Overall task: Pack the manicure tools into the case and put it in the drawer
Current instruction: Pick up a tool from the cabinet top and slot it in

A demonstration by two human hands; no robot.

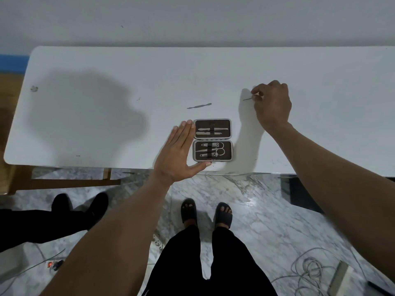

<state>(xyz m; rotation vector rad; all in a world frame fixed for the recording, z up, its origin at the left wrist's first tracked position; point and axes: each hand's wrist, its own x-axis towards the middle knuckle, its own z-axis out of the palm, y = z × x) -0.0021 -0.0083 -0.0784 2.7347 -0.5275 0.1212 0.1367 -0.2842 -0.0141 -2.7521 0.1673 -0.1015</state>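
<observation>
Nearest you, your sandalled feet (206,212) stand on the grey-veined marble floor (267,221), with a loose coil of pale cable (310,268) lying to your right. At the near edge of the long white table (85,60) your left hand (179,150) lies flat with its fingers straight and together, its thumb spread along the near edge of the open, brown-lined rectangular manicure case (212,140); the fingertips reach the left side of the case. The case lies opened flat in two halves: the near half holds clippers and small scissors under elastic straps, the far half holds two slim metal tools. Just beyond the case, apart from it, a flat grey metal cuticle pusher (199,106) rests loose on the table. Farther back and to the right, your right hand (271,101) is curled, its fingertips pinching a thin dark needle-like tool (247,99) whose tip points left.
</observation>
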